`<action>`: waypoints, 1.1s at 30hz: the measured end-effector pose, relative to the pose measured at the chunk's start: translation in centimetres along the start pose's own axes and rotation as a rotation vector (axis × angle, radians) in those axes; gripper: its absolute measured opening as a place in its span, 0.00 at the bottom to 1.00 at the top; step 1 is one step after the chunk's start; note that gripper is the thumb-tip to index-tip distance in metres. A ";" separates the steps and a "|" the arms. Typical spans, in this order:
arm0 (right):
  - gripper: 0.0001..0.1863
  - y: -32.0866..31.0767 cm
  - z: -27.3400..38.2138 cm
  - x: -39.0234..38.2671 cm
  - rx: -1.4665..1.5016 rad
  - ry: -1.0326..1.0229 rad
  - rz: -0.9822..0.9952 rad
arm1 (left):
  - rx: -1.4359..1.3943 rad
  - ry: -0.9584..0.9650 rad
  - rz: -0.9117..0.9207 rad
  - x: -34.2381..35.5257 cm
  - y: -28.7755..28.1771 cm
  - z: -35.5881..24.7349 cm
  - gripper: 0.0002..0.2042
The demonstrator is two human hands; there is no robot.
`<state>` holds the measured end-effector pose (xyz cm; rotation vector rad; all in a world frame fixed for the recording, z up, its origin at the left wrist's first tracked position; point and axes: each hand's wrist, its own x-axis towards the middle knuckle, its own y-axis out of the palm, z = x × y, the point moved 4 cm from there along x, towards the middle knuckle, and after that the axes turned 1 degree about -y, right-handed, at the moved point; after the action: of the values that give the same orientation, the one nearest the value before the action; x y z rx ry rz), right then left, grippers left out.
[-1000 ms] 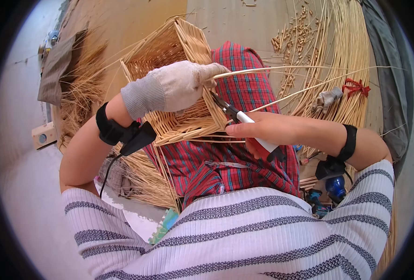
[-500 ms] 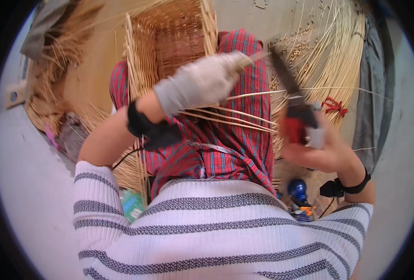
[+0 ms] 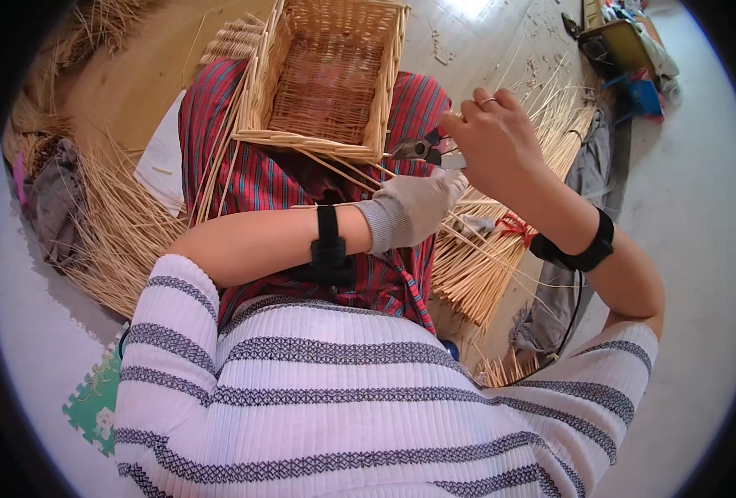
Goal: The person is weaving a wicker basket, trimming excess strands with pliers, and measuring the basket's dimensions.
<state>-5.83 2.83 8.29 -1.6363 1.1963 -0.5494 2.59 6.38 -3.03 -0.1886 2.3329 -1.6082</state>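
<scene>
My left hand (image 3: 418, 207), in a pale work glove, is closed around thin cane strips (image 3: 459, 234) just below the basket's near right corner. My bare right hand (image 3: 497, 137), a ring on one finger, grips pliers-like cutters (image 3: 420, 150) with a dark metal head and red on the handle. The cutter head points left, beside that corner and just above my gloved fingers. The open rectangular wicker basket (image 3: 316, 144) rests at the far end of my red plaid-covered lap (image 3: 206, 158), with long loose canes hanging from it. My gloved fingertips are partly hidden near the tool.
Loose cane piles (image 3: 115, 224) lie left, beside dark grey cloth (image 3: 53, 199), white sheet (image 3: 159, 158) and green foam mat (image 3: 94, 402). A cane bundle (image 3: 467, 290) with red tie (image 3: 517, 228) lies right. Scraps (image 3: 441, 54) dot the floor; clutter (image 3: 621, 58) stands top right.
My gloved left hand has moved down and right from over the basket to below it. The basket is turned more upright, farther up the view. My right hand has lifted, bringing the cutters beside the corner.
</scene>
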 end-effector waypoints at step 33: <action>0.07 -2.8 2.9 1.9 -0.196 0.010 0.112 | -0.039 -0.140 -0.321 3.4 0.9 0.1 0.07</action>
<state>-1.48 2.45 9.30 -1.7188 1.3760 -0.3797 -0.58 5.71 -4.49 -0.6926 2.3154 -1.6267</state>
